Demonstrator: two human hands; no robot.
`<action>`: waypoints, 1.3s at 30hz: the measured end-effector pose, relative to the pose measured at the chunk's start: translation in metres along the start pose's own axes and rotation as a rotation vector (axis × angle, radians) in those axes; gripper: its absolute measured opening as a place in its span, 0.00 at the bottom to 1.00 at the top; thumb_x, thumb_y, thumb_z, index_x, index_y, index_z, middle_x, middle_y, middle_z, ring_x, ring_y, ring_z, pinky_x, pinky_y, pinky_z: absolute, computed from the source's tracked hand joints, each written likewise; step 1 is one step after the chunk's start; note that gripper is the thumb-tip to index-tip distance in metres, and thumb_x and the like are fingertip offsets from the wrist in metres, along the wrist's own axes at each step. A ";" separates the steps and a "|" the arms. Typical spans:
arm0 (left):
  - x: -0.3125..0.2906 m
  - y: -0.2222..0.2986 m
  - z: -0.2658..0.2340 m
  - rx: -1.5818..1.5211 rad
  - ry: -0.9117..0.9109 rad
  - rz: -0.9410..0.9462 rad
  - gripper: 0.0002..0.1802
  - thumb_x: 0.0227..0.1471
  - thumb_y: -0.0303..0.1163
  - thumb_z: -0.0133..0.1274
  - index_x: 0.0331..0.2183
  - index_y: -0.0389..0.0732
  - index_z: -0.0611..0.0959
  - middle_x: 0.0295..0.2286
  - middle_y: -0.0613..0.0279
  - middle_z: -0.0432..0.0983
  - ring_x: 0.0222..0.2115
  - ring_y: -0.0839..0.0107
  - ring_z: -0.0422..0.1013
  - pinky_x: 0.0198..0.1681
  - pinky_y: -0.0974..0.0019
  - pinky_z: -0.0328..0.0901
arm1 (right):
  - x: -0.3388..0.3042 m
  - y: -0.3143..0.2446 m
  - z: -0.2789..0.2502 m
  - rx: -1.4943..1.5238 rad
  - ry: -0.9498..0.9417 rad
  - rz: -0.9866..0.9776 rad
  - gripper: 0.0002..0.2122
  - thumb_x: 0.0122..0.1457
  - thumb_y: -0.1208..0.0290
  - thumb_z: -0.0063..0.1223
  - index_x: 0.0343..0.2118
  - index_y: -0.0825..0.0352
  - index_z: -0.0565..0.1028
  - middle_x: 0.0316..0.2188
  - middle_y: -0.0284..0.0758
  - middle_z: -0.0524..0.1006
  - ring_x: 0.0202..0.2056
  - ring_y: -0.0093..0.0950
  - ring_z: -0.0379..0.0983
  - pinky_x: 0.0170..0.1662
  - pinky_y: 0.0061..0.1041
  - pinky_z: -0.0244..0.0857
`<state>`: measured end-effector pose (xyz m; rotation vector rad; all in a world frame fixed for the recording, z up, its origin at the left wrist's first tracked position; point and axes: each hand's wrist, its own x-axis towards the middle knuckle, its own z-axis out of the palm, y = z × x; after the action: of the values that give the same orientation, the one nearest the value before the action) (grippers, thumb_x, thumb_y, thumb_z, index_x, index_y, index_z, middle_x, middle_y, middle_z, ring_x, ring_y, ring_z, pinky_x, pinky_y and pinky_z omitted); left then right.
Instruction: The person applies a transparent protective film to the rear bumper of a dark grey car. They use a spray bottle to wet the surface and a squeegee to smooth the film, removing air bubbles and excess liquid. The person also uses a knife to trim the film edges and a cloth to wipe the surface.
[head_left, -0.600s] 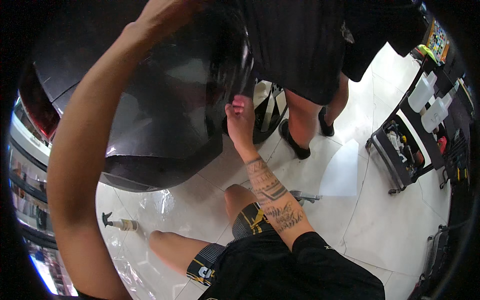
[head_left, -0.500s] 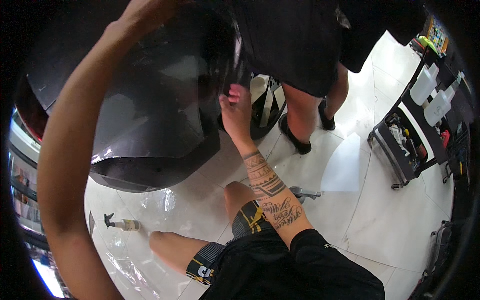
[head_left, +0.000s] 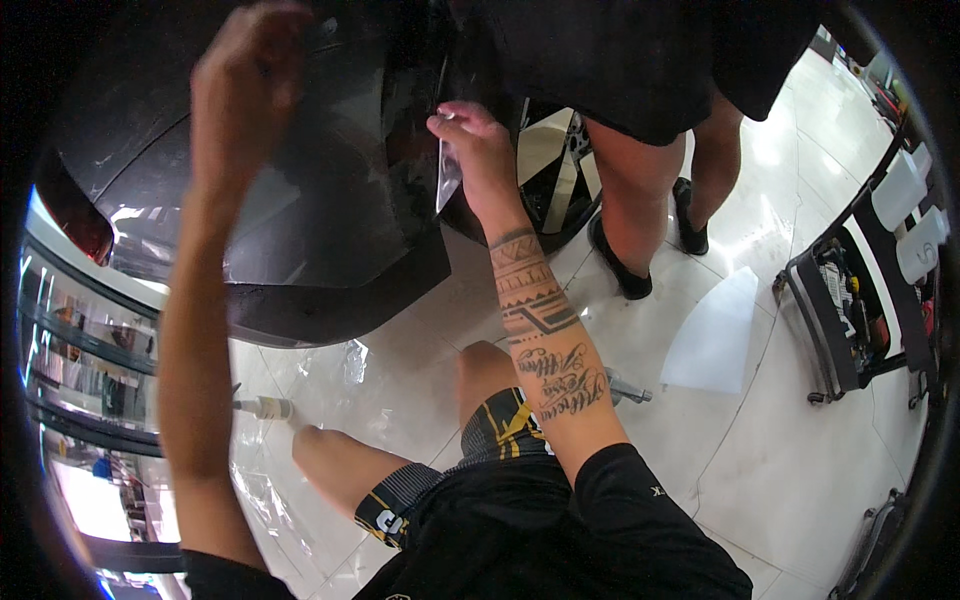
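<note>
A dark grey car bumper [head_left: 300, 220] fills the upper left, its surface glossy with some film on it. At its wheel-side edge my right hand [head_left: 485, 150] is closed, thumb against fingers, pinching clear film [head_left: 448, 180] that hangs below the hand in a narrow strip. My left hand [head_left: 245, 95] is raised over the bumper's upper part. Its fingers are blurred and dark at the top, so their grip cannot be read. The wheel [head_left: 548, 165] with its spokes shows just right of my right hand.
Another person's legs [head_left: 640, 200] stand close by the wheel. A white sheet [head_left: 712, 335] lies on the tiled floor. A wheeled cart [head_left: 840, 300] with white bottles stands at right. Near my left knee lies a spray bottle [head_left: 268, 407], partly behind my arm, with crumpled clear film [head_left: 265, 500].
My left hand has come down and into view from the top edge. My right hand has moved up along the bumper edge, and clear film now shows below it. The view has shifted.
</note>
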<state>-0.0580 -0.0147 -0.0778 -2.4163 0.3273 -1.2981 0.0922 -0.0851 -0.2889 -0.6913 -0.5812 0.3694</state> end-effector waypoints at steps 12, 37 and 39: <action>-0.152 0.188 0.179 -2.286 0.836 -1.574 0.21 0.56 0.47 0.50 0.50 0.51 0.74 0.52 0.65 0.67 0.57 0.63 0.55 0.61 0.48 0.47 | 0.020 -0.019 -0.018 0.279 -0.305 0.157 0.04 0.54 0.76 0.48 0.30 0.68 0.75 0.35 0.44 0.78 0.38 0.38 0.75 0.44 0.34 0.69; -0.116 0.170 0.193 -2.455 1.192 -1.138 0.08 0.51 0.48 0.55 0.33 0.61 0.82 0.41 0.85 0.76 0.50 0.69 0.63 0.52 0.46 0.51 | -0.312 -0.083 -0.300 -1.361 0.143 0.553 0.17 0.56 0.80 0.45 0.50 0.64 0.71 0.35 0.42 0.79 0.34 0.28 0.76 0.37 0.25 0.69; -0.116 0.173 0.200 -2.488 1.251 -1.060 0.09 0.49 0.47 0.56 0.33 0.59 0.83 0.45 0.81 0.75 0.51 0.67 0.63 0.51 0.46 0.55 | -0.376 -0.033 -0.319 -1.052 0.247 0.499 0.35 0.49 0.87 0.44 0.62 0.61 0.53 0.46 0.43 0.68 0.41 0.32 0.72 0.38 0.26 0.70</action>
<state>0.0414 -0.0843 -0.3397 0.1533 -0.3456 0.7558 -0.0022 -0.4518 -0.6065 -1.8854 -0.3260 0.4192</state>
